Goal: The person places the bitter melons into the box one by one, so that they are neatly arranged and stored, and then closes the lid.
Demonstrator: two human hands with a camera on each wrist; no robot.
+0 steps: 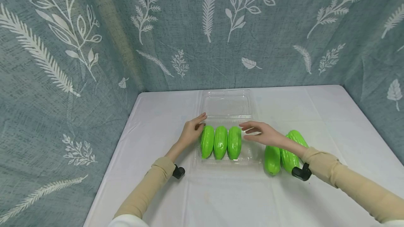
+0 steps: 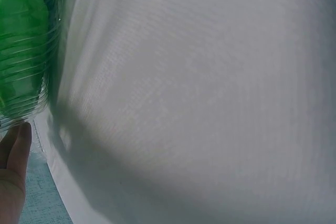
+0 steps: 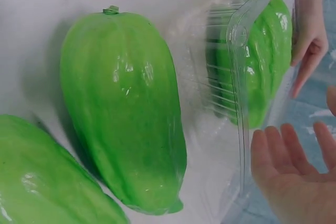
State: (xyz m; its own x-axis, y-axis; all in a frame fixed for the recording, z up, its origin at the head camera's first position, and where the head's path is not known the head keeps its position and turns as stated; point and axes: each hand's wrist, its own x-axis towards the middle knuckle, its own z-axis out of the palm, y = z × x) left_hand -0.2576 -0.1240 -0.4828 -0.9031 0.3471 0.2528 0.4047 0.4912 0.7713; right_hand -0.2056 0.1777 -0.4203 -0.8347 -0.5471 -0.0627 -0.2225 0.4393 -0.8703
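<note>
Three glossy green gourds lie side by side in the base of a clear plastic clamshell box, filling its left and middle. My left hand is at the box's left side; in the left wrist view its fingertips reach the ribbed wall. Over the right part of the box is my right hand, fingers relaxed and apart, holding nothing. Its fingertips come close to the rightmost gourd in the box; contact cannot be told. The right wrist view shows the right palm beside the box wall.
Right of the box, several loose gourds lie on the white tablecloth, partly under the right forearm. The box's clear lid is folded back toward the table's far edge. A blue-grey leaf-patterned curtain hangs behind and at the sides.
</note>
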